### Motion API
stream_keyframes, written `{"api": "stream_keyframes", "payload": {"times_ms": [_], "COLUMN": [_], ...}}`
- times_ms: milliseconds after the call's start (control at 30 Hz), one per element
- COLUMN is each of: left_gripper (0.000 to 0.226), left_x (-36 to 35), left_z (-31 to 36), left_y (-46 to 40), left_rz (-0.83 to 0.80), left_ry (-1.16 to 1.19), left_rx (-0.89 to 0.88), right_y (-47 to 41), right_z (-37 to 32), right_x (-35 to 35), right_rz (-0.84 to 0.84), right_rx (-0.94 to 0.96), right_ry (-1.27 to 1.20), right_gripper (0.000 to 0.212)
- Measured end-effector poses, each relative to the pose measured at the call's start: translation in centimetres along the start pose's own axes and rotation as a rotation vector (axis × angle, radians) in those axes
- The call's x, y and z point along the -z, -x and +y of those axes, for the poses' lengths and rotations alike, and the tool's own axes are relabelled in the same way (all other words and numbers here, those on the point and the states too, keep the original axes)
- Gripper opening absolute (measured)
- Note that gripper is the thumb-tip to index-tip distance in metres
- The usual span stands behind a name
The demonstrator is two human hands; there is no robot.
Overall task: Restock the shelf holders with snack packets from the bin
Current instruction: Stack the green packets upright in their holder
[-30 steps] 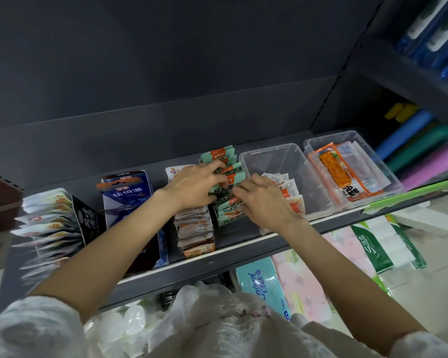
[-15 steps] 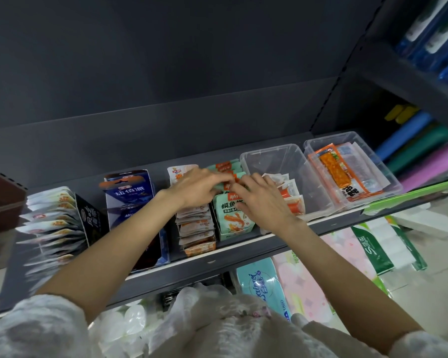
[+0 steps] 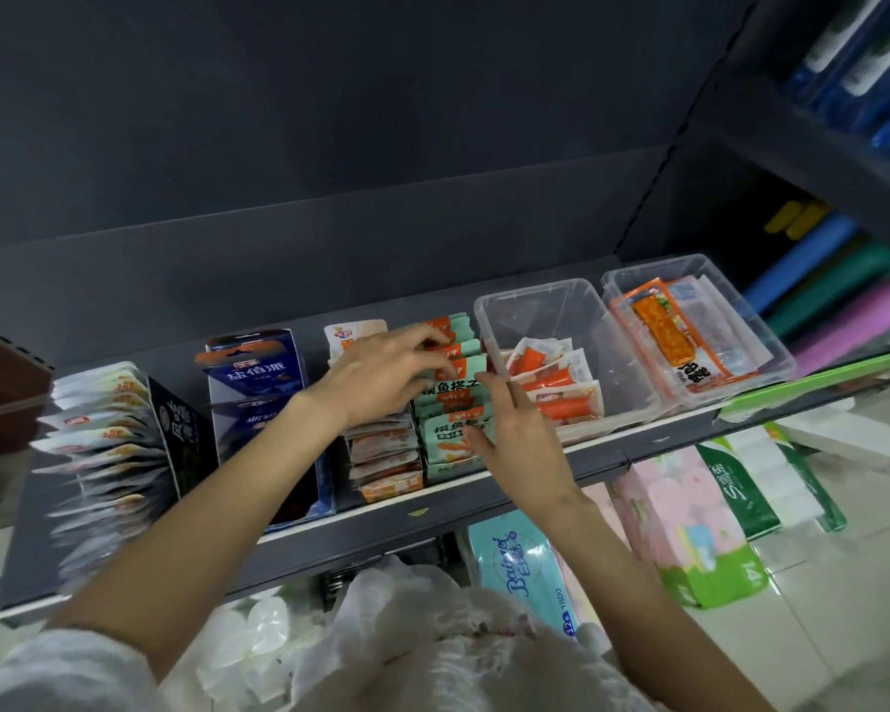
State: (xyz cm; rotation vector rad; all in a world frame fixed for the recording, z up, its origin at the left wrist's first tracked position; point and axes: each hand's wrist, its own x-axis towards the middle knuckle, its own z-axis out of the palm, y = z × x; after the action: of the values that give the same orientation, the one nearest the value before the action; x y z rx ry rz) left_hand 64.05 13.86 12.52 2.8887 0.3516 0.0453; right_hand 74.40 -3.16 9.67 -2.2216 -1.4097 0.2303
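A row of green snack packets [image 3: 453, 398] with orange tops stands in a holder on the grey shelf [image 3: 432, 506]. My left hand [image 3: 381, 372] lies over the back of this row, fingertips on the packets' top edges. My right hand [image 3: 515, 434] is at the row's right side, fingers fairly straight, touching the front packets. A clear bin [image 3: 602, 346] to the right holds several orange-and-white snack packets [image 3: 556, 382]. Left of the green row is a stack of orange-and-white packets [image 3: 386, 454].
A second clear bin [image 3: 771, 341] with larger orange packets sits at the far right. A blue carton [image 3: 258, 382] and a black holder [image 3: 181, 444] of white packets fill the shelf's left. Tissue packs [image 3: 684, 531] lie below, and a white plastic bag [image 3: 396, 608] hangs near me.
The green packets, bunched under both hands a second ago, now stand fanned in their row. My right hand has slid down and to the right, off the row's top, to its front right side.
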Motion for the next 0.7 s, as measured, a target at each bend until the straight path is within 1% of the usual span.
{"api": "stream_keyframes", "payload": {"times_ms": [67,133,167,200,267,367,433,533,600,633,700], "left_gripper": [0.026,0.025,0.025,0.024,0.023,0.024,0.03,0.039,0.042,0.043,0.042], "left_x": [0.0,0.1,0.1,0.0,-0.8,-1.8,-2.1,-1.9,-1.7,-1.6,-1.5], "left_z": [1.0,2.8,3.8,4.7,6.2,7.2,7.6,8.0,8.3,8.4,8.8], "left_y": [1.6,3.6,4.4,5.1,6.1,6.5,6.2,5.3,5.1,5.0,5.0], "left_rz": [0.215,0.439,0.488,0.479,0.368,0.188,0.108,0.018,0.018,0.054,0.179], "left_ry": [0.065,0.281,0.417,0.537,0.657,0.705,0.635,0.448,0.46,0.516,0.663], "left_rx": [0.042,0.241,0.363,0.478,0.646,0.761,0.787,0.796,0.785,0.774,0.771], "right_y": [0.6,1.1,1.4,1.5,1.6,1.5,1.4,1.3,1.2,1.2,1.1], "right_z": [-0.1,-0.4,-0.5,-0.6,-0.6,-0.4,-0.2,-0.1,0.0,0.1,0.3], "right_x": [-0.5,-0.9,-1.2,-1.5,-2.0,-2.3,-2.3,-2.1,-2.0,-1.9,-1.6], "right_rz": [0.016,0.039,0.058,0.08,0.108,0.115,0.107,0.077,0.066,0.061,0.064], "right_rx": [-0.063,-0.12,-0.12,-0.108,-0.091,-0.115,-0.127,-0.173,-0.175,-0.171,-0.179], "right_ry": [-0.108,-0.203,-0.233,-0.25,-0.248,-0.222,-0.23,-0.295,-0.311,-0.317,-0.376], "right_gripper": [0.056,0.059,0.06,0.061,0.063,0.067,0.069,0.069,0.066,0.064,0.062]}}
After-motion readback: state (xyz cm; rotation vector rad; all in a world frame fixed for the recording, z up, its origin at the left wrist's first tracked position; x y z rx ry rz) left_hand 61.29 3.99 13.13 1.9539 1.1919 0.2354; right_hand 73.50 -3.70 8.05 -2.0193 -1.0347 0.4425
